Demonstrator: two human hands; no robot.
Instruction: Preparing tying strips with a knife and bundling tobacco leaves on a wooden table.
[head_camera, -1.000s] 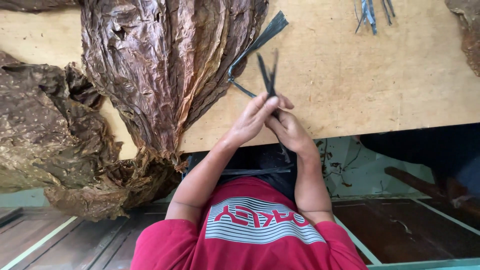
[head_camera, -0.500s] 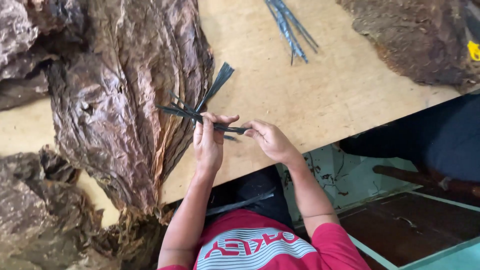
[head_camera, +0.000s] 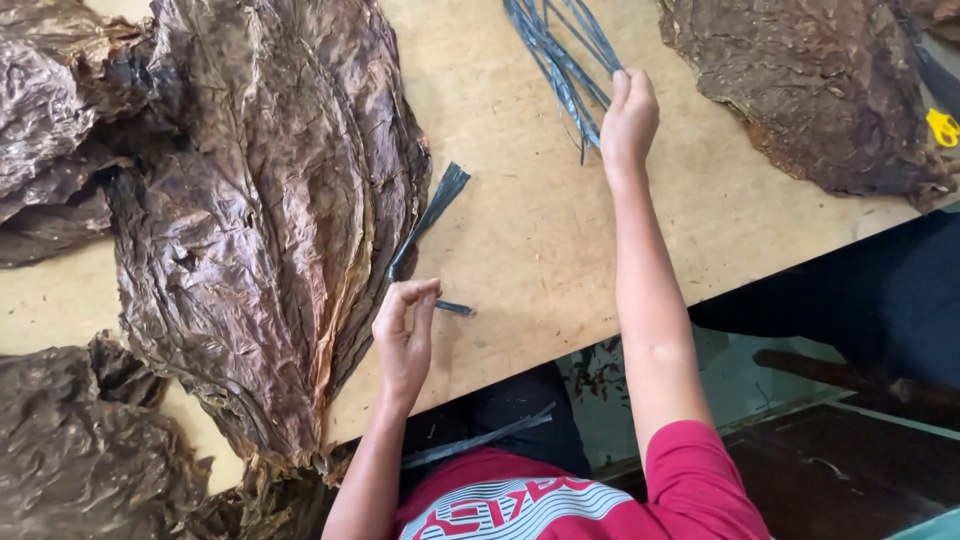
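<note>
Right hand (head_camera: 630, 115) on strip bundle (head_camera: 560, 50), bare tabletop (head_camera: 520, 220) between hands

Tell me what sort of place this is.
Probably a tobacco leaf sorting or bundling workshop: big dried brown leaves lie piled on a plain wooden worktable, with a bunch of dark tying strips that the right hand touches.

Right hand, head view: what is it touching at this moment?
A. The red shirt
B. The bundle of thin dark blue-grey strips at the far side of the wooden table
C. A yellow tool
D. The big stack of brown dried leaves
B: the right hand reaches out to the bundle of thin dark blue-grey strips lying on the light wooden table, with its fingers on them.
</note>
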